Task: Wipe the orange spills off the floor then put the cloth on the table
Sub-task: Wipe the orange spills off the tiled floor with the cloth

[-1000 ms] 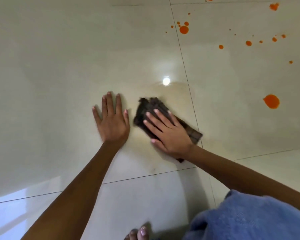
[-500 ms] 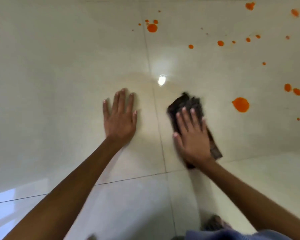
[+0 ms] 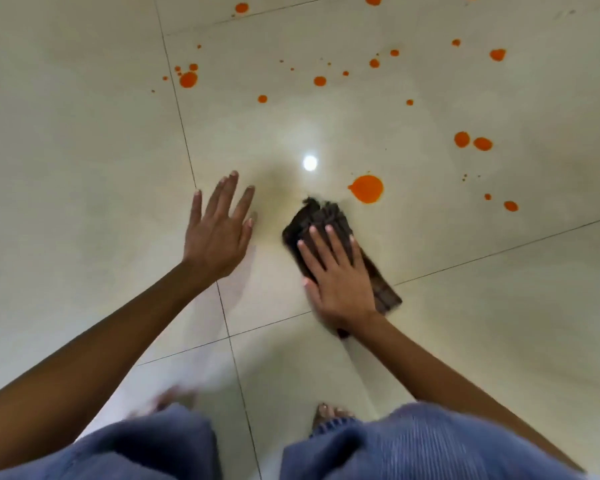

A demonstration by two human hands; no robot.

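Note:
A dark brown folded cloth [image 3: 317,218] lies on the pale tiled floor [image 3: 84,150]. My right hand [image 3: 336,275] presses flat on top of it, fingers spread. The largest orange spill [image 3: 367,189] sits just beyond the cloth's far right corner, a small gap apart. Several smaller orange spots [image 3: 188,79] and a pair of drops [image 3: 471,141] are scattered farther away. My left hand [image 3: 219,233] is open to the left of the cloth, fingers apart, at or just above the floor, holding nothing.
My blue trouser legs [image 3: 413,445] and bare toes [image 3: 329,412] fill the bottom edge. Dark grout lines cross the tiles. A ceiling light reflects as a bright dot [image 3: 309,163] ahead of the cloth. No table is in view.
My right hand slid the cloth from the left tile across the grout line, right and forward, up to the big orange spill. My left hand shifted forward and its palm seems raised. My legs came into view.

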